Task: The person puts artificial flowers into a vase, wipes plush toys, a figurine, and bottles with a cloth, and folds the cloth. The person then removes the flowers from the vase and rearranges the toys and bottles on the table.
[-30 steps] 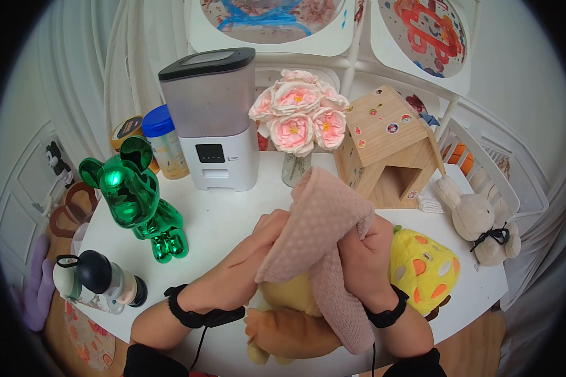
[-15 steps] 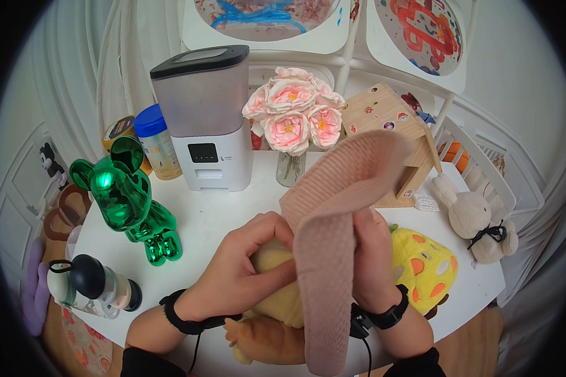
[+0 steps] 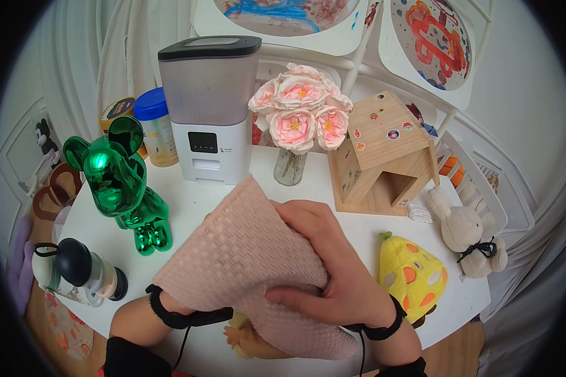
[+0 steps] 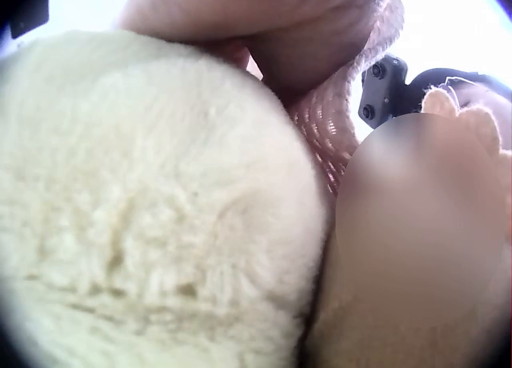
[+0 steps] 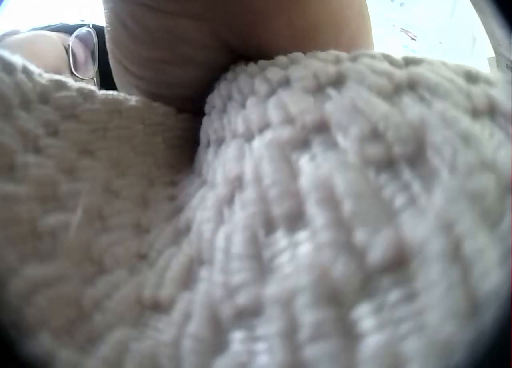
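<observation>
A pink waffle-textured towel (image 3: 233,251) drapes over a cream-and-brown plush toy (image 3: 261,344), leaving only a small lower part of the toy showing in the head view. My right hand (image 3: 333,276) holds the towel from above, its fingers over the far side and its thumb across the front. In the right wrist view the towel's weave (image 5: 320,208) fills most of the picture. The towel hides my left hand from the head camera. Seen from the left wrist, that hand (image 4: 264,20) curves against the toy's cream fur (image 4: 152,184), with its fingertips out of sight.
A yellow spotted plush (image 3: 415,276) and a beige bunny (image 3: 465,232) are at right. Behind stand a wooden house (image 3: 383,151), a flower vase (image 3: 289,166) and a food dispenser (image 3: 210,125). A shiny green bear figure (image 3: 122,182) and bottles (image 3: 85,270) are on the left.
The towel has come down from upright and spread leftward over the toy and my left hand. My right hand has moved from the towel's right side to on top of it.
</observation>
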